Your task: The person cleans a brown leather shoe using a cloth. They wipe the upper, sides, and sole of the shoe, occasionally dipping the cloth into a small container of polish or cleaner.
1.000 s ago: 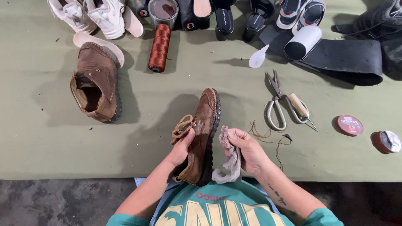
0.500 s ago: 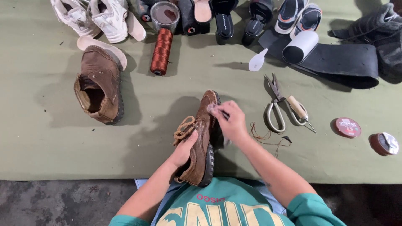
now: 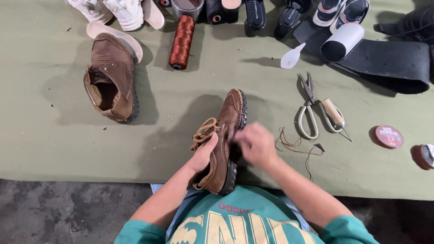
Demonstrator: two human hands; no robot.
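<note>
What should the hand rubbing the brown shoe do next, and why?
Probably slide the right hand toward the toe of the brown shoe and rub there. The left hand grips the shoe by its laces and tips it on its side, so the sole edge faces the right hand, which is at the middle.

- A shoe-repair workshop, by the look of the bench; a broad work table (image 3: 54, 135) under an olive-green cloth, with bare, stained concrete floor (image 3: 68, 208) below its edge
- Footwear lines the far side; white sneakers (image 3: 117, 9), black sandals (image 3: 255, 13) and sporty trainers (image 3: 341, 11) in a row; a lone brown suede shoe (image 3: 112, 79) lies on its side over a loose pale insole (image 3: 101, 30)
- Cobbler's tools lie spread about; large scissors (image 3: 309, 108), a wooden-handled awl (image 3: 335, 114), a spool of rust-coloured thread (image 3: 181, 43), loose thread scraps (image 3: 298, 147)
- Round polish tins (image 3: 389, 136), a small white glue nozzle bottle (image 3: 291, 58) and a sheet of black rubber soling (image 3: 389, 63) complete the trade's clutter
</note>
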